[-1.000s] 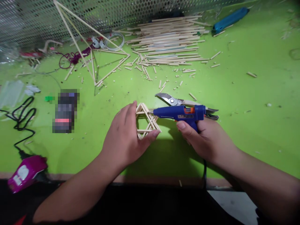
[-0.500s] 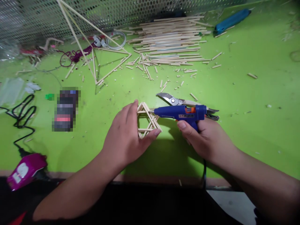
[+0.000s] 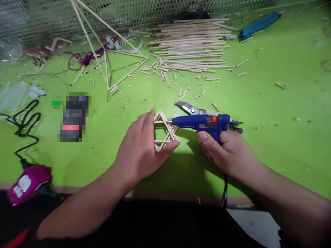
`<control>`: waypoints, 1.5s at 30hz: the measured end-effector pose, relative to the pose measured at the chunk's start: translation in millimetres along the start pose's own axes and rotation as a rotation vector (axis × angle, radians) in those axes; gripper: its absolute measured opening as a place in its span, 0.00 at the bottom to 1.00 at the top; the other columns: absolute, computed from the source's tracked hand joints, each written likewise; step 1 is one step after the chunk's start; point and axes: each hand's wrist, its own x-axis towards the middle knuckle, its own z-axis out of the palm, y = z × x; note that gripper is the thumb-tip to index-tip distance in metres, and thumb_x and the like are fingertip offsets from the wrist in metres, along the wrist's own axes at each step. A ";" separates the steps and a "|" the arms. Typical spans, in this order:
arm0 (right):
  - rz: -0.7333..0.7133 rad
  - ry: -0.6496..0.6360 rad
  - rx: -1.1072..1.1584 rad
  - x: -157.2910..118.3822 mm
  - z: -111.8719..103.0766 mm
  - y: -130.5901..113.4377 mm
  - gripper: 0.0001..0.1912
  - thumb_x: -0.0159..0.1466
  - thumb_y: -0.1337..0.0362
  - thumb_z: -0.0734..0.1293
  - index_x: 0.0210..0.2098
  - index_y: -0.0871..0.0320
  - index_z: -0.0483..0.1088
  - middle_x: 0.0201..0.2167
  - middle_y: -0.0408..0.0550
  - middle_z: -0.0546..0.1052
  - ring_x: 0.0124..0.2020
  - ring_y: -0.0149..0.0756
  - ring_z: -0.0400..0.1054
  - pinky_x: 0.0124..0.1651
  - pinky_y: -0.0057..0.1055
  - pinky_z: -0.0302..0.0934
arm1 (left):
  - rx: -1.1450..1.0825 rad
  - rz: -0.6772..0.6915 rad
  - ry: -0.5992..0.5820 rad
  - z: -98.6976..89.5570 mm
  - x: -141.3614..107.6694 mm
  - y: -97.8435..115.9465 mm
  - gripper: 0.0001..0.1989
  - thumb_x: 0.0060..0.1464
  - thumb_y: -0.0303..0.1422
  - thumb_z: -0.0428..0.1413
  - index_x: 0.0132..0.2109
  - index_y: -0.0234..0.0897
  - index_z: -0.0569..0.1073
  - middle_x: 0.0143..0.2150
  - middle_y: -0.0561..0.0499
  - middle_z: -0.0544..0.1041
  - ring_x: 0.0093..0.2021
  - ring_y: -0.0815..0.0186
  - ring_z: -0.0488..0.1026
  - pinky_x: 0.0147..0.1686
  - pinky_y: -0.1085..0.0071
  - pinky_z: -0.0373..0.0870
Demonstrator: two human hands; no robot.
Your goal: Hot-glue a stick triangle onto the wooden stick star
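My left hand (image 3: 141, 148) is closed round a small frame of wooden sticks (image 3: 169, 130), its thumb along the lower edge and its fingers over the left side, hiding part of it. In my right hand (image 3: 227, 148) is a blue hot glue gun (image 3: 199, 122), gripped by its handle. The gun points left, and its metal nozzle reaches the upper right part of the stick frame; whether it touches I cannot tell. Partly behind the gun lies a pair of pruning shears (image 3: 192, 110) on the green table, blades to the left.
Many wooden sticks (image 3: 191, 43) lie at the back, with short offcuts (image 3: 162, 72) before them. A larger stick frame (image 3: 128, 75) stands back left. Around lie a tape roll (image 3: 140, 43), a blurred-out dark object (image 3: 74, 117), a magenta device with a cord (image 3: 29, 182) and a blue tool (image 3: 260, 26).
The view has shifted slightly, so everything sits a little differently in the picture. Both hands keep their grips, and the nozzle stays at the same part of the stick frame.
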 end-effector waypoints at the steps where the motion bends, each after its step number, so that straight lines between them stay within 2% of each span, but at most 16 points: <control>1: -0.006 0.007 -0.006 0.2 -0.2 -0.1 0.32 0.76 0.37 0.63 0.25 0.51 0.64 0.19 0.42 0.68 0.22 0.35 0.62 0.26 0.34 0.55 | -0.005 0.006 0.004 0.3 -0.1 -0.3 0.55 0.65 0.69 0.54 0.81 0.31 0.56 0.78 0.27 0.66 0.76 0.34 0.66 0.74 0.36 0.66; 5: -0.014 0.036 -0.026 0.8 -0.4 0.5 0.30 0.76 0.37 0.64 0.27 0.51 0.67 0.22 0.44 0.72 0.25 0.37 0.66 0.27 0.34 0.57 | -0.015 0.033 0.024 2.1 -1.0 -2.3 0.54 0.66 0.68 0.54 0.81 0.31 0.56 0.77 0.27 0.67 0.76 0.35 0.66 0.74 0.36 0.66; 19: 0.072 0.024 0.029 0.3 2.1 9.4 0.36 0.73 0.28 0.61 0.27 0.53 0.68 0.21 0.45 0.70 0.23 0.35 0.64 0.25 0.33 0.58 | -0.007 0.030 0.019 2.2 -0.9 -1.7 0.53 0.67 0.66 0.54 0.80 0.29 0.57 0.78 0.28 0.67 0.75 0.37 0.67 0.74 0.39 0.67; 23: 0.112 0.022 0.105 0.1 4.0 14.0 0.35 0.72 0.29 0.64 0.30 0.54 0.73 0.20 0.44 0.70 0.22 0.34 0.64 0.25 0.33 0.58 | -0.003 0.023 0.017 1.8 -1.3 -1.7 0.53 0.68 0.66 0.54 0.81 0.30 0.56 0.78 0.29 0.66 0.76 0.37 0.66 0.75 0.41 0.66; 29: 0.108 -0.004 0.368 -3.5 4.0 13.4 0.30 0.74 0.33 0.66 0.36 0.54 0.76 0.19 0.40 0.69 0.20 0.32 0.63 0.24 0.32 0.57 | -0.004 -0.018 0.005 0.5 -0.2 1.5 0.55 0.66 0.67 0.54 0.82 0.29 0.56 0.77 0.30 0.67 0.75 0.37 0.67 0.74 0.43 0.66; 34: 0.104 0.077 0.292 -4.0 1.2 11.3 0.30 0.73 0.32 0.67 0.39 0.54 0.80 0.18 0.41 0.69 0.20 0.31 0.64 0.24 0.32 0.58 | 0.012 -0.032 -0.020 -1.9 0.7 3.9 0.55 0.67 0.66 0.54 0.82 0.26 0.56 0.78 0.29 0.67 0.75 0.37 0.67 0.74 0.42 0.66; 39: 0.121 0.099 0.254 -1.6 -0.4 12.6 0.32 0.72 0.30 0.67 0.42 0.53 0.83 0.18 0.42 0.70 0.20 0.34 0.66 0.24 0.34 0.59 | 0.019 -0.029 -0.014 -1.7 1.2 3.1 0.57 0.67 0.66 0.54 0.83 0.25 0.52 0.77 0.28 0.67 0.75 0.37 0.67 0.74 0.43 0.66; 43: 0.118 0.091 0.238 -1.3 -3.2 11.2 0.32 0.71 0.30 0.67 0.38 0.52 0.83 0.17 0.43 0.70 0.20 0.35 0.66 0.24 0.35 0.60 | 0.017 0.006 0.037 -4.2 -3.0 0.7 0.64 0.61 0.71 0.56 0.83 0.25 0.49 0.81 0.26 0.62 0.79 0.34 0.61 0.77 0.41 0.61; 45: 0.108 0.090 0.220 -1.6 -5.7 10.8 0.32 0.72 0.31 0.67 0.33 0.52 0.81 0.17 0.43 0.71 0.19 0.34 0.65 0.25 0.35 0.59 | 0.029 0.057 0.073 -8.2 -8.2 -1.9 0.64 0.61 0.71 0.56 0.83 0.25 0.51 0.81 0.26 0.60 0.80 0.34 0.59 0.79 0.40 0.59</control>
